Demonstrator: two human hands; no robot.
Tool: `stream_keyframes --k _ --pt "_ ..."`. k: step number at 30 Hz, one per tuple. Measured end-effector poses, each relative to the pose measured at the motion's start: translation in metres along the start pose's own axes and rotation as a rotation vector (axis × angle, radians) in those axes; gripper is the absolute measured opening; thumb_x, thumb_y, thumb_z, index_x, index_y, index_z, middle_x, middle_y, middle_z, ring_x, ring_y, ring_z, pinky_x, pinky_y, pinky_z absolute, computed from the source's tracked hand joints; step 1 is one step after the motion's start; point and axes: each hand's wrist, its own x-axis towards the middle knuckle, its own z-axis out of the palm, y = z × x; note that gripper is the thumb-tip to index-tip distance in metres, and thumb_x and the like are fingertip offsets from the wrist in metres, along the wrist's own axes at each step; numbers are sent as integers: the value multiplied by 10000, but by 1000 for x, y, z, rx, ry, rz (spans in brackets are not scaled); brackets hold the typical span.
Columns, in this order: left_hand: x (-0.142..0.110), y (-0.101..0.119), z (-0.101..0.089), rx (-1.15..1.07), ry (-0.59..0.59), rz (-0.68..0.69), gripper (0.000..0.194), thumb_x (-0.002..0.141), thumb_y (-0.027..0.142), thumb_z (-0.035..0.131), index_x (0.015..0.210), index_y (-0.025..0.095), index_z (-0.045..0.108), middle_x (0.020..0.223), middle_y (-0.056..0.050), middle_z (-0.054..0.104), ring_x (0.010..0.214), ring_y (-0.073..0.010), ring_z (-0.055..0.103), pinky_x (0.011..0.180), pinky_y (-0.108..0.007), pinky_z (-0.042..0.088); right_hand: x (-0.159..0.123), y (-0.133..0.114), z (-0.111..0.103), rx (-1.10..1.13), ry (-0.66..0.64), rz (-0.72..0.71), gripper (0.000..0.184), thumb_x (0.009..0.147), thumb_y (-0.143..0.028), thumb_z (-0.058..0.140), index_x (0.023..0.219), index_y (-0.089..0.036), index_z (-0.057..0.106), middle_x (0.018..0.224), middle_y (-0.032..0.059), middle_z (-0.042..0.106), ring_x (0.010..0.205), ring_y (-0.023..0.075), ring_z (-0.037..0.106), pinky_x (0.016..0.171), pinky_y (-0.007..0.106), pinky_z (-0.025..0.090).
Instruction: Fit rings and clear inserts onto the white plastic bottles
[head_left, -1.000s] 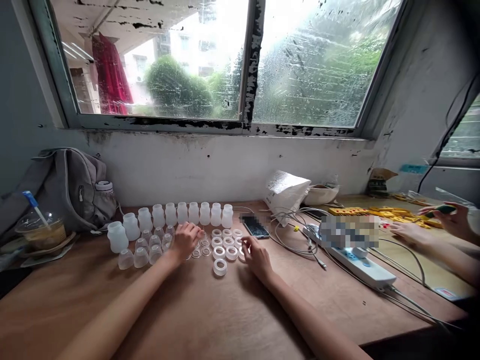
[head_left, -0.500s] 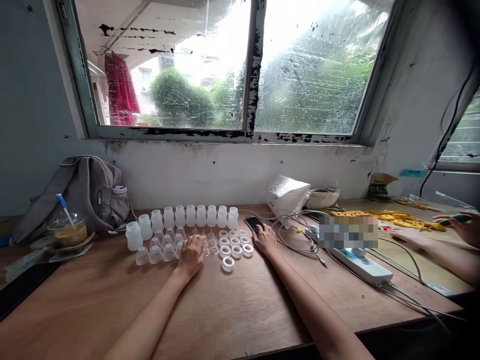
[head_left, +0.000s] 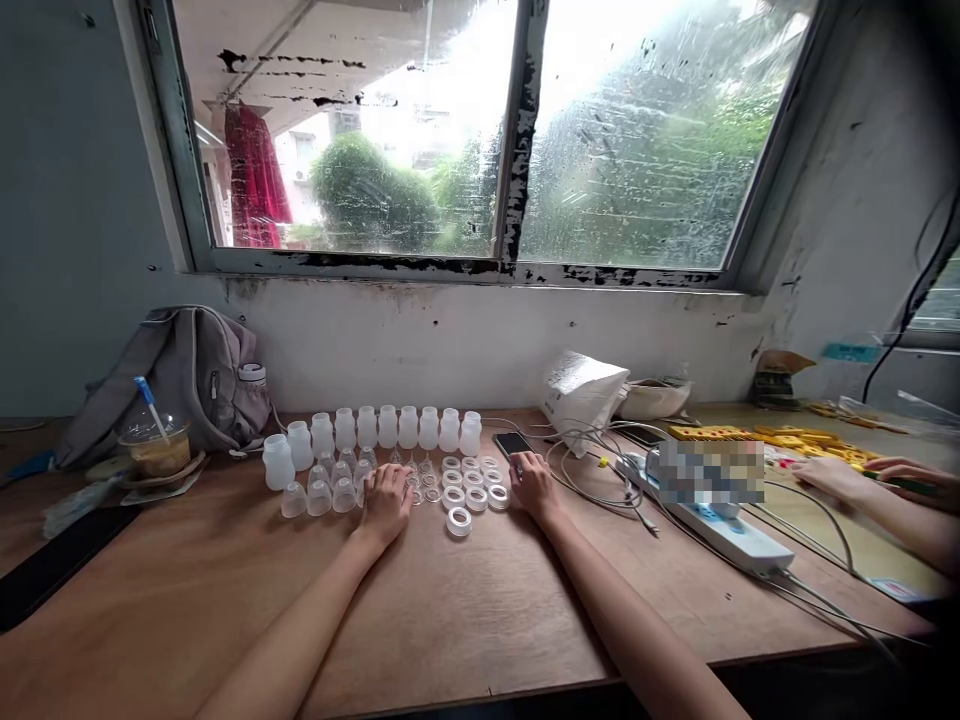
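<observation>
My left hand (head_left: 387, 503) lies palm down with its fingers extended, between frosted dome caps (head_left: 319, 496) and clear silicone nipples (head_left: 430, 487). It partly covers some of both, and nothing shows in its grasp. Beside the white screw rings (head_left: 475, 498), my right hand (head_left: 534, 485) rests with fingers out at the near edge of a dark phone (head_left: 513, 442). One ring (head_left: 459, 521) sits nearer to me than the other rings. Behind everything, several frosted baby bottles (head_left: 388, 427) stand upright, mostly in a row along the wall.
A backpack (head_left: 187, 375) and a drink cup (head_left: 156, 445) are at the left. On the right lie cables (head_left: 581, 470), a power strip (head_left: 731, 537) and a white pouch (head_left: 581, 395). Further right, a co-worker's hands (head_left: 829, 477) work among yellow parts (head_left: 806, 440).
My left hand has drawn back from above the nipples and settled on the table. The right hand has gone from the rings to the phone's edge. The camera view has shifted.
</observation>
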Motion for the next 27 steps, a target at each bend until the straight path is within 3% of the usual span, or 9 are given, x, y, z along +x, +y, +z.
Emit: stream_keyframes --k 3,7,9,12,17,23,27 --pt "-1 0 2 31 -14 -41 209 743 196 479 942 226 535 999 -54 537 1020 -217 425 911 -407 242 -7 -25 -8 92 22 -139 207 810 -178 362 827 -154 566 811 75 588 784 179 492 737 283 349" --pt "-2 -1 3 50 -50 -42 141 740 200 476 849 223 562 999 -55 534 1038 -221 409 934 -436 199 -23 -70 -16 231 -116 -373 196 820 -193 355 829 -159 547 754 53 603 695 139 523 656 238 363" --pt "-3 -2 4 59 -58 -40 126 743 205 470 821 219 568 1009 -59 528 1052 -224 398 941 -450 183 -31 -90 -19 254 -231 -417 192 825 -208 356 875 -171 537 738 35 614 627 121 536 561 212 349" --pt "-4 -2 5 69 -62 -36 112 743 207 468 788 212 570 1008 -66 526 1056 -231 395 945 -471 175 -38 -109 -25 277 -315 -433 194 833 -226 353 878 -183 536 792 36 623 632 119 557 552 208 347" --pt "-4 -3 6 70 -49 -16 99 742 200 473 764 208 569 1000 -77 531 1046 -247 403 930 -507 185 -35 -110 -35 356 -365 -389 247 858 -288 319 871 -186 544 812 48 622 694 136 570 593 217 363" --pt "-2 0 3 27 -4 -21 189 821 255 381 880 227 558 991 -62 548 1033 -230 422 939 -498 186 -33 -107 -41 321 -518 -383 334 807 -446 388 959 -195 546 651 25 618 615 160 560 566 233 341" --pt "-3 -1 8 47 -21 5 190 789 310 446 914 220 558 1027 -68 538 1064 -251 399 949 -502 173 -32 -107 -40 271 -529 -386 383 781 -492 405 984 -194 535 690 45 629 628 179 566 549 238 330"
